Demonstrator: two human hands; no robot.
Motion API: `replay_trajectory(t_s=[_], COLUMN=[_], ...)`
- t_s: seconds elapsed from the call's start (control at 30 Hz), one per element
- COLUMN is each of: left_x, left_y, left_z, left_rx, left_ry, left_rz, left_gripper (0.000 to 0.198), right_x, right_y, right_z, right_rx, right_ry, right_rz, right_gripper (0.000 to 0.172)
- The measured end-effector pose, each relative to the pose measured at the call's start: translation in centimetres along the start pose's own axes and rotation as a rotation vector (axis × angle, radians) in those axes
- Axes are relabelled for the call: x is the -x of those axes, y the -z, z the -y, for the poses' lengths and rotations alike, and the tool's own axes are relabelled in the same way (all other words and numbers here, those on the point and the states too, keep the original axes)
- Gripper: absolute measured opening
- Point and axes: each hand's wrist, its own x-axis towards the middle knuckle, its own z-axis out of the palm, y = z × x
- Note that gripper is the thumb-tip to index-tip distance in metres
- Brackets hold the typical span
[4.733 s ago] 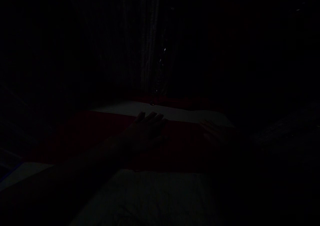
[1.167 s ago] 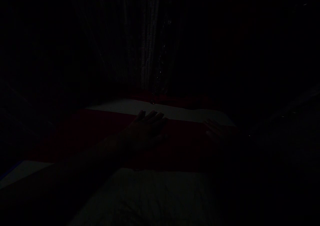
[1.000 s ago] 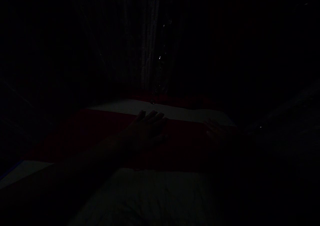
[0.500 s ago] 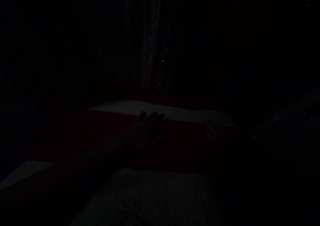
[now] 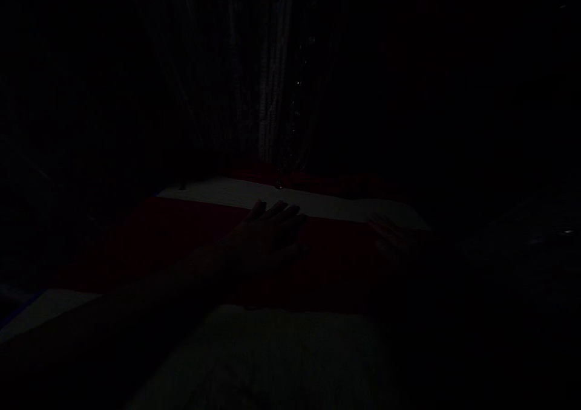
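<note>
The view is very dark. A long strip of red cloth (image 5: 181, 228) lies across a pale, light-coloured surface (image 5: 281, 349). My left hand (image 5: 267, 234) rests flat on the red cloth near its far edge, palm down, with its fingers stretched and slightly apart. My right hand (image 5: 393, 234) lies farther right over the same cloth, fingers extended toward the far edge. Its wrist and forearm vanish in shadow. Neither hand shows anything held.
Beyond the cloth a pale band (image 5: 204, 191) of the surface shows, with a small shiny round thing (image 5: 279, 185) at its far edge. Dim vertical ribbed strips (image 5: 270, 95) rise behind. A blue edge (image 5: 22, 310) runs along the lower left.
Both hands stay almost in place on the cloth. Only small glints in the background and at the right have shifted slightly.
</note>
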Motion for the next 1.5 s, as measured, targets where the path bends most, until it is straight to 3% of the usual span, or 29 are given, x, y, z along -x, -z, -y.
replay_trajectory(t_s=[0.13, 0.3, 0.63, 0.9, 1.2, 1.37, 1.5], left_x=[0.1, 0.1, 0.1, 0.0, 0.2, 0.1, 0.0], left_y=[0.0, -0.2, 0.1, 0.1, 0.1, -0.1, 0.0], left_z=[-0.1, 0.1, -0.2, -0.2, -0.2, -0.1, -0.1], left_rx=[0.006, 0.005, -0.009, 0.003, 0.008, 0.017, 0.013], left_ry=[0.008, 0.007, 0.012, 0.015, 0.012, 0.003, 0.005], left_rz=[0.015, 0.005, 0.011, 0.014, 0.007, -0.003, 0.007], left_gripper=[0.08, 0.082, 0.081, 0.081, 0.081, 0.081, 0.081], right_x=[-0.5, 0.9, 1.5, -0.2, 1.1, 1.4, 1.7], right_y=[0.4, 0.1, 0.3, 1.2, 0.9, 1.0, 0.3], right_z=[1.1, -0.2, -1.4, 0.8, -0.8, -1.0, -1.8], right_rx=[-0.025, 0.054, 0.115, 0.053, 0.11, 0.229, 0.215], right_ry=[-0.122, 0.058, 0.117, -0.092, 0.065, 0.348, 0.287], right_rz=[0.008, 0.023, -0.011, 0.007, 0.083, -0.071, -0.058], right_gripper=[0.054, 0.049, 0.045, 0.057, 0.055, 0.047, 0.045])
